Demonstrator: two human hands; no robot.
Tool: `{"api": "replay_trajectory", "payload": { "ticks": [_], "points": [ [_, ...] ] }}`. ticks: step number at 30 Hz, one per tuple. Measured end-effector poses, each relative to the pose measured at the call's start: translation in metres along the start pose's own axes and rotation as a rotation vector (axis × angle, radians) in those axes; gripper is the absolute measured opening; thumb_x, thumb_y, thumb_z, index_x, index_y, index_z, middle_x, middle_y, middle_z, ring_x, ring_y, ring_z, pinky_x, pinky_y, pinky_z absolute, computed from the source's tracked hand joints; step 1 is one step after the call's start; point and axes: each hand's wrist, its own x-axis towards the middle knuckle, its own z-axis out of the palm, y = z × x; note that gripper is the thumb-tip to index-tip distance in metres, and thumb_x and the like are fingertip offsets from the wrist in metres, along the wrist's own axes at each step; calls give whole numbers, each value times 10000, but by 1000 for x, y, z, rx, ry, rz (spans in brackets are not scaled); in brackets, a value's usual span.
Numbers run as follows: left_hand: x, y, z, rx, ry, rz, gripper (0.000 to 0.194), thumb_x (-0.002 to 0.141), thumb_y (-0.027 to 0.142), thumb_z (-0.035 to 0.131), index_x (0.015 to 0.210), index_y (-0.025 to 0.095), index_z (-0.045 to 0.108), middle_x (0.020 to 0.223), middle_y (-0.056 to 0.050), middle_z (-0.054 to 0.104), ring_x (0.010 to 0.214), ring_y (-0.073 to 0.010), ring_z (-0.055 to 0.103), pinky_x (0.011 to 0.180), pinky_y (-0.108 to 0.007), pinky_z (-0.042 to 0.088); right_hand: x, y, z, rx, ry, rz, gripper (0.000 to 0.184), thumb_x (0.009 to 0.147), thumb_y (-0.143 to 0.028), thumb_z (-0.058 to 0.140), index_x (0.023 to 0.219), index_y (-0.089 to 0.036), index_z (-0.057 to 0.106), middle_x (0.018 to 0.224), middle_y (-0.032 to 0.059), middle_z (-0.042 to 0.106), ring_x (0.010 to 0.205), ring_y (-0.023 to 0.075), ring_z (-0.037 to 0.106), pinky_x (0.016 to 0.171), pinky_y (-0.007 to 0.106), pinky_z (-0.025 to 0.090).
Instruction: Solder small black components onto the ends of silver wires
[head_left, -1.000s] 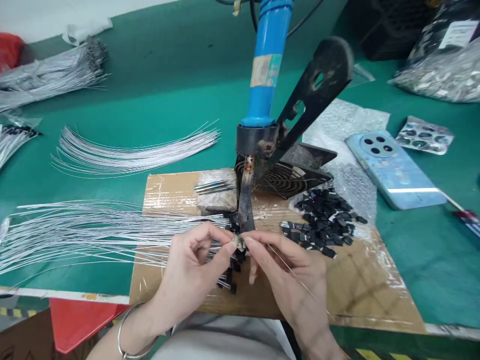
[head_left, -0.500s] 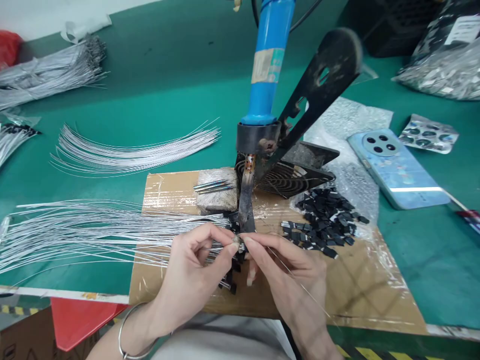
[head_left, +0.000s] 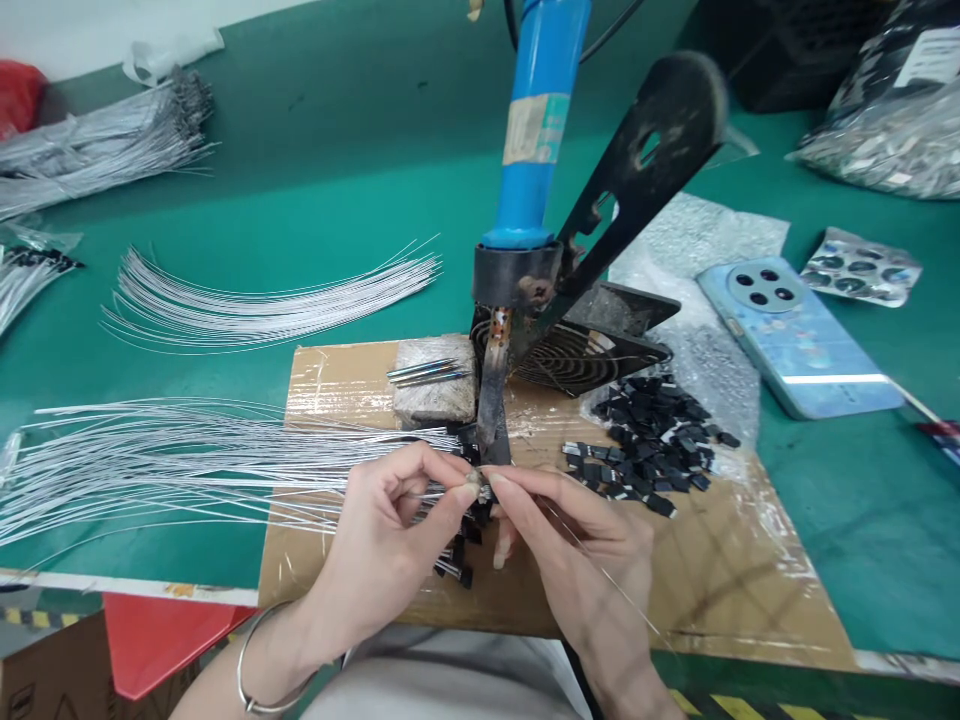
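My left hand [head_left: 390, 540] pinches a small black part with thin leads [head_left: 474, 488] just below the tip of the blue-handled soldering iron [head_left: 534, 150]. My right hand [head_left: 577, 545] meets it from the right, its fingers pinched on a thin silver wire [head_left: 600, 575] that trails back over the hand. Both hands hover over a taped cardboard pad [head_left: 720, 580]. More small black parts [head_left: 457, 560] lie under my left fingers. A fan of silver wires [head_left: 150, 465] lies to the left, its ends reaching my left hand.
A pile of black components [head_left: 652, 435] lies right of the iron on a plastic bag. A sponge block [head_left: 435, 390], a black iron stand [head_left: 600, 340], a blue phone [head_left: 795, 335], a blister pack [head_left: 855, 265] and further wire bundles [head_left: 262, 300] sit on the green table.
Almost nothing has changed: both hands stay pinched together below the iron tip, with only a slight shift of the view.
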Motion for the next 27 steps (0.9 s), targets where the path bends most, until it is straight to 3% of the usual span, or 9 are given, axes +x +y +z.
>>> {"api": "replay_trajectory", "payload": {
  "ticks": [10,15,19,21,23,25,27],
  "points": [
    [2,0,2,-15,-10,9,108,866,154,680,759,162,676,854,-25,719,754,-112,642,694,-207,482,-1,2,-1,-42,-11,-8,124,905,-235,700,949,-295,798,642,-55,637,455,70,563,464,200,466],
    [4,0,3,66,42,-1,97,837,168,682,741,157,673,867,-42,725,726,-132,646,643,-233,479,-6,1,-7,-133,-81,-74,341,1051,-339,391,1203,-263,687,722,-18,536,613,138,531,599,294,441],
    [7,3,4,108,70,26,97,824,154,674,726,157,670,834,-47,725,716,-141,645,632,-246,472,-10,-2,-11,-108,-17,54,270,1047,-323,388,1259,-278,549,708,-42,566,573,136,502,551,271,400],
    [7,4,4,122,71,32,101,825,152,667,725,157,669,831,-50,725,710,-141,642,630,-250,471,-11,-1,-14,-155,40,33,197,1028,-329,432,1189,-277,532,649,-56,574,556,140,494,519,260,367],
    [8,4,5,139,72,29,104,830,154,662,725,159,665,844,-53,727,713,-144,645,632,-256,474,-10,1,-17,-228,60,-20,112,1014,-333,459,993,-265,546,612,-61,523,526,135,456,478,252,329],
    [9,2,5,153,76,23,103,834,158,659,731,162,661,860,-54,731,725,-149,652,636,-261,477,-9,2,-21,-309,33,-77,231,1008,-298,462,785,-245,491,613,-56,462,519,126,411,471,248,318],
    [10,1,5,159,75,19,100,840,167,657,739,165,659,870,-53,730,729,-152,654,632,-262,476,-7,0,-22,-352,-7,-135,288,995,-240,469,708,-232,446,687,-38,488,591,126,458,542,246,377]
  ]
}}
